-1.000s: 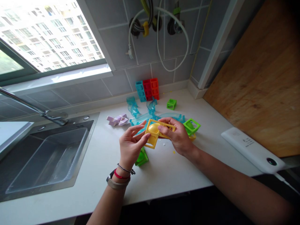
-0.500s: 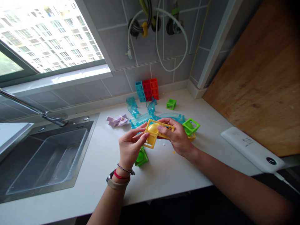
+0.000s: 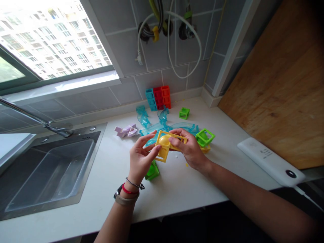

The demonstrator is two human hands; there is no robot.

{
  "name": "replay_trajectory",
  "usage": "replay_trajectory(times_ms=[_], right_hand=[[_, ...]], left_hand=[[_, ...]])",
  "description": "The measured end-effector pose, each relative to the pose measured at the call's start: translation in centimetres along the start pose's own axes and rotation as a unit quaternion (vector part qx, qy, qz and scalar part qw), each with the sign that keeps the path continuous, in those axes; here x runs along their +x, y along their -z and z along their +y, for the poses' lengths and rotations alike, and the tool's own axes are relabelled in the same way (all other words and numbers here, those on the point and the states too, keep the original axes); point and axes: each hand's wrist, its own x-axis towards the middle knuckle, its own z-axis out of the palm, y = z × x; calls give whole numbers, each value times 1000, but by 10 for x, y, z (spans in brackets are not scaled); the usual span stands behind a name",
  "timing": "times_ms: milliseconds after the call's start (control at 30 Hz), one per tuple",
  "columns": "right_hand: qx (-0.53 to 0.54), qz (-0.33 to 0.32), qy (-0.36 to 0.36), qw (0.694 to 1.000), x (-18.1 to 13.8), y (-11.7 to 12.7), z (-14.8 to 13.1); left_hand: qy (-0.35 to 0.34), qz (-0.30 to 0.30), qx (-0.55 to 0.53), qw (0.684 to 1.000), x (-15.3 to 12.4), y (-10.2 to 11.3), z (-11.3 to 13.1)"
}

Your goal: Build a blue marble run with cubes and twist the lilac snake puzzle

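Between my two hands, above the counter, is a yellow plastic cube block (image 3: pixel 164 141) with open square frames and a rounded bulge on one face. My left hand (image 3: pixel 142 154) pinches its left edge, the thumb on the near face and the index finger lifted off a little. My right hand (image 3: pixel 189 148) grips its right part, thumb pressed beside the bulge, and covers some of it. Below my left hand a green cube block (image 3: pixel 152 170) rests on the counter. Just right of my right hand another green cube block (image 3: pixel 205 137) leans on a yellow piece (image 3: pixel 205 148).
Clear blue track pieces (image 3: pixel 154 130) lie behind my hands. Further back stand stacked blue and red blocks (image 3: pixel 158 98) and a green block (image 3: pixel 184 113). A purple puzzle piece (image 3: pixel 126 131) is left, near the sink (image 3: pixel 83 189). A white power bank (image 3: pixel 272 162) lies right.
The left index finger has lifted and straightened slightly away from the yellow block, while the thumb stays on it. My right hand keeps its grip; the view has shifted a little.
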Motion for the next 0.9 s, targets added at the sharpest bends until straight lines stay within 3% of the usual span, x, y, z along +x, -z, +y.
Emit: replay_trajectory(times_ms=[233,433,567,733,900], right_hand=[[-110,-76,91,987,-11,-3,-8],[-140,-84,104,981,-13,-1,-5],[-89,-112,76,987,-12,-1,-2],[-25,-134,23,990,-8,-3,6],[-93,-169,22,981,-9,-5,21]], left_hand=[[75,-134,-3,988,-1,3,8],[59,-154,30,986,-1,4,8],[36,-117,34,992,0,6,5],[10,-8,-38,999,5,14,-3],[-37,103,-114,987,11,27,7]])
